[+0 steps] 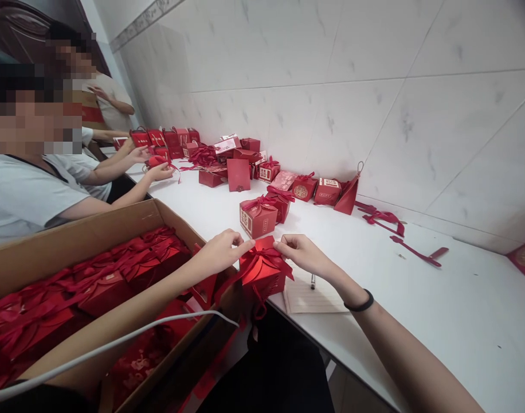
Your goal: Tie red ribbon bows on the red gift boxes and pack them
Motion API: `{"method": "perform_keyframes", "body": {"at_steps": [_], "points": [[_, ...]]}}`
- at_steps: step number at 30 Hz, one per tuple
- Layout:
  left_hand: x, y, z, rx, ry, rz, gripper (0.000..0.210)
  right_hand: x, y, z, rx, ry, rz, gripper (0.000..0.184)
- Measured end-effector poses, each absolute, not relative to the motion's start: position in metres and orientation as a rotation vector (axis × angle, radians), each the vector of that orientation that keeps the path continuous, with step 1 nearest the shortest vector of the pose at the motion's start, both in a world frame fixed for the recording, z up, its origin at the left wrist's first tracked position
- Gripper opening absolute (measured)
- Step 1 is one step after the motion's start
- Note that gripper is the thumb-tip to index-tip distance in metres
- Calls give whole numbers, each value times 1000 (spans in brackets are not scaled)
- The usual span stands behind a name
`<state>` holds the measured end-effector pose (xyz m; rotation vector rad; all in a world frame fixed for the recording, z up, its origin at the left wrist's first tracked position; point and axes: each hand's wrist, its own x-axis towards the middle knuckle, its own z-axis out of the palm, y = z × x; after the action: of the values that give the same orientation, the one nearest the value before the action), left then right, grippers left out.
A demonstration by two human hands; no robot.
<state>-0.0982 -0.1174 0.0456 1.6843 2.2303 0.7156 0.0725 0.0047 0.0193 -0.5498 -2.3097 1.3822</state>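
A shiny red gift box point(263, 276) with a dark red ribbon point(269, 252) tied across its top sits at the table's near edge, just in front of me. My left hand point(223, 250) is pinched at the box's left upper corner, apparently on the ribbon. On the other side, my right hand point(304, 253) pinches the ribbon between thumb and curled fingers. Right behind it stands another red box point(258, 218) with a bow and gold print, touching a further ribboned box point(282, 201).
An open cardboard carton point(157, 207) full of ribboned red boxes stands at my left, a white cable point(159, 322) crossing it. A notepad point(316, 301) with a pen point(313, 281) lies right. Loose ribbons point(417, 252) and more boxes point(303, 188) line the wall. Co-workers point(34, 189) sit left.
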Motion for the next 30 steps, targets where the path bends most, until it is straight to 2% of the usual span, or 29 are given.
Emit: {"method": "perform_keyframes", "body": {"at_steps": [4,14,20,25,30], "points": [[-98,-120,38,1652,2039,837,35,73,6,19,-526,-2287,1432,44],[-91,-135,22,1789,2100,1052,25,74,13,15,-518,-2274,1508,42],[-86,-133,13,1794,2255,1000,23,76,14,13,-523,-2332,1366,41],[-84,-130,7,1773,2261,1008,25,75,15,11,-515,-2369,1380,40],[-93,-130,18,1737,2240,949,30,87,22,24,-616,-2528,1257,42]]}}
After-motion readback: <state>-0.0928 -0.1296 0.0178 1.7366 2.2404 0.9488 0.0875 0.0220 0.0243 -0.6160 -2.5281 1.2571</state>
